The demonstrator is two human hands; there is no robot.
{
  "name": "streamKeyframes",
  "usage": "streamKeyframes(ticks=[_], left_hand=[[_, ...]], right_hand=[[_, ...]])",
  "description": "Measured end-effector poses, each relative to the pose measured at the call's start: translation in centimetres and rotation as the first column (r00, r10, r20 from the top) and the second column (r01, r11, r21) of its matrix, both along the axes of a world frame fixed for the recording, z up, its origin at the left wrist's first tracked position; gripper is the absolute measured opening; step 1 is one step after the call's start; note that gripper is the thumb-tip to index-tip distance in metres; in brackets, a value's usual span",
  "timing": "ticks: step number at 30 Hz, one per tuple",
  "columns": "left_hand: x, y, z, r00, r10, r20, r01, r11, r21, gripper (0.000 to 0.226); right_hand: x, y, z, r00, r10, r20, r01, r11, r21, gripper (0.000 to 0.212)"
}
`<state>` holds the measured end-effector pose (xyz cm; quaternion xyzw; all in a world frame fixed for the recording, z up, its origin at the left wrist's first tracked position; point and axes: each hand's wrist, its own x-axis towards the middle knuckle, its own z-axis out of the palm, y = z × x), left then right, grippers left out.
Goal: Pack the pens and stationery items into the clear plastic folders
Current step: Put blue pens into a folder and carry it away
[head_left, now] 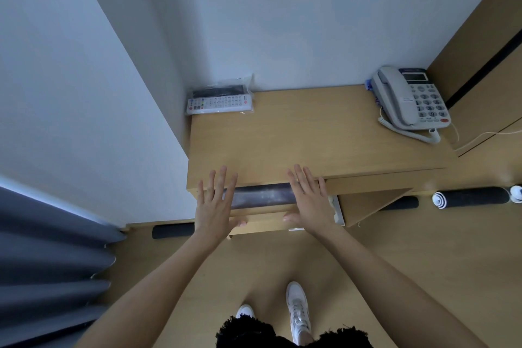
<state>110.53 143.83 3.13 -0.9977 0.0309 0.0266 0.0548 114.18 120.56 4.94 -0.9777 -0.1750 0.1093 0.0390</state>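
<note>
At the front edge of the tabletop: both my hands hover, palms down, over a partly open drawer.
Hands: two; my left hand [216, 200] at 7 o'clock and my right hand [309, 200] at 5 o'clock, fingers straight and spread, gripping nothing.
Drawer: one [261, 206], pulled a little out under the tabletop edge; a dark glossy surface shows inside, and I cannot tell what it is.
Remotes: two, in one clear plastic bag [221, 97] at 11 o'clock; the white remote [219, 104] lies with its long axis left to right, along the back wall.
Telephone: one [412, 99] at 2 o'clock, handset on its cradle, coiled cord trailing toward me.
Tabletop: light wood [310, 133], set in a corner of white walls.
Room: wooden floor, grey curtain [50, 248] at 8 o'clock, my two white shoes at 6 o'clock.
</note>
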Motion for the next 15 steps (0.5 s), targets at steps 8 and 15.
streamKeyframes(ticks=[8, 15], left_hand=[[1.4, 0.4, -1.1, 1.000, 0.004, 0.025, -0.003, 1.000, -0.015, 0.098], [2.6, 0.5, -0.4, 0.991, -0.003, 0.131, 0.004, 1.000, -0.007, 0.074]], right_hand=[[2.3, 0.3, -0.7, 1.000, -0.003, 0.003, 0.003, 0.998, -0.068, 0.098], [3.3, 0.4, -1.0, 1.000, -0.023, -0.011, 0.023, 1.000, 0.011, 0.090]])
